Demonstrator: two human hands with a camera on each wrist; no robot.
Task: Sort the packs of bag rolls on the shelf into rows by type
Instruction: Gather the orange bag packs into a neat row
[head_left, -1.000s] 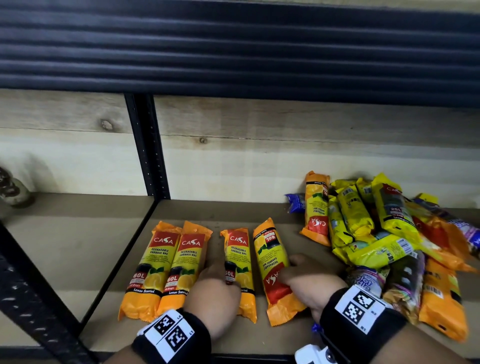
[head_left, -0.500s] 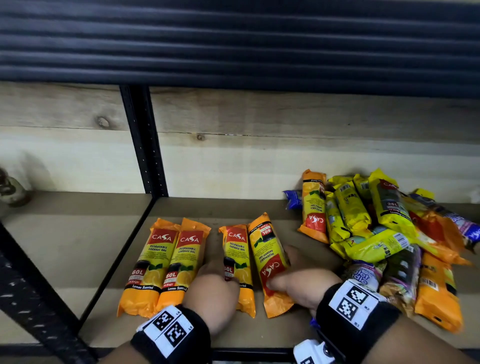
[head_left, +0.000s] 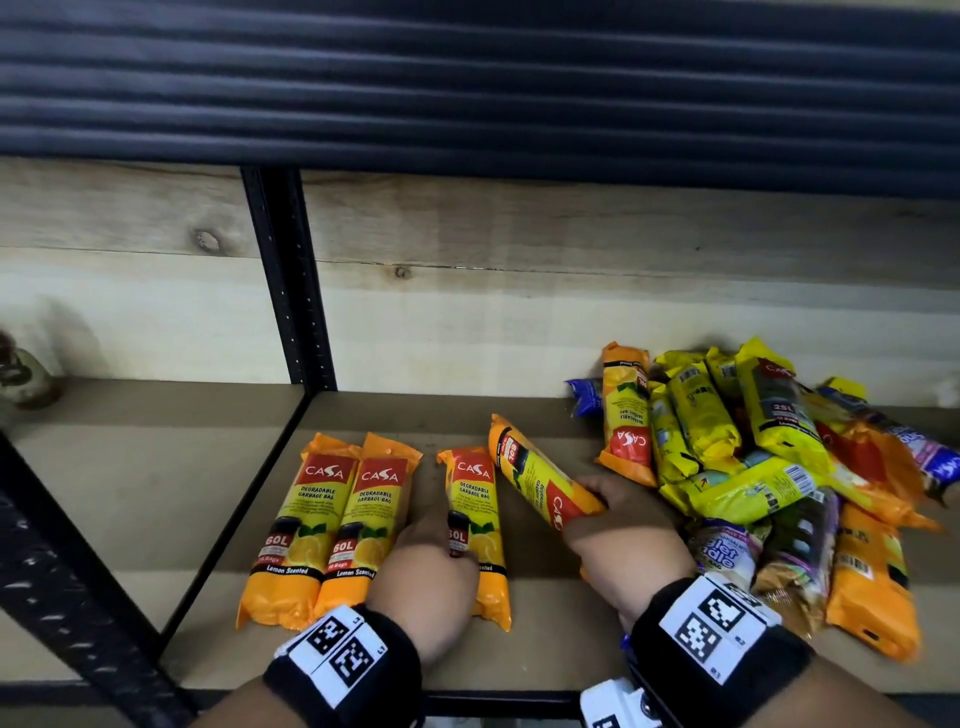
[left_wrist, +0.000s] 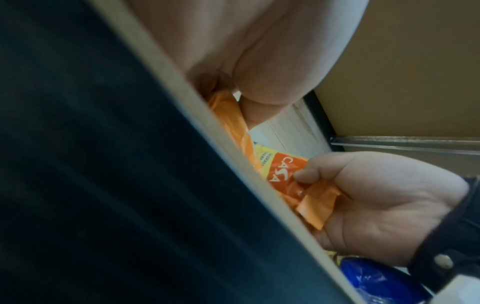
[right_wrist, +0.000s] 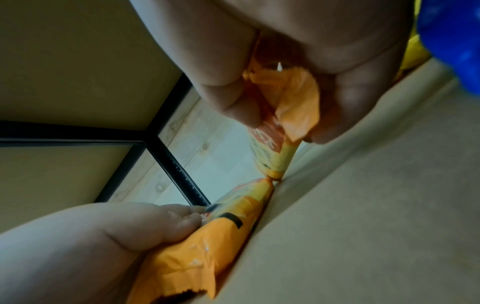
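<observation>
Underneath, wrist views show both hands gripping packs: right hand (left_wrist: 376, 207) tilted pack (head_left: 540, 475), left hand (right_wrist: 85, 236) flat pack (head_left: 475, 525).

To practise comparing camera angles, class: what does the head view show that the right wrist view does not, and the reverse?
Only the head view shows the two lined-up orange packs and the mixed pile. Only the right wrist view shows the right hand from below, fingers curled round its pack's crumpled end. Both show the tilted orange pack and the left hand on its pack.
</observation>
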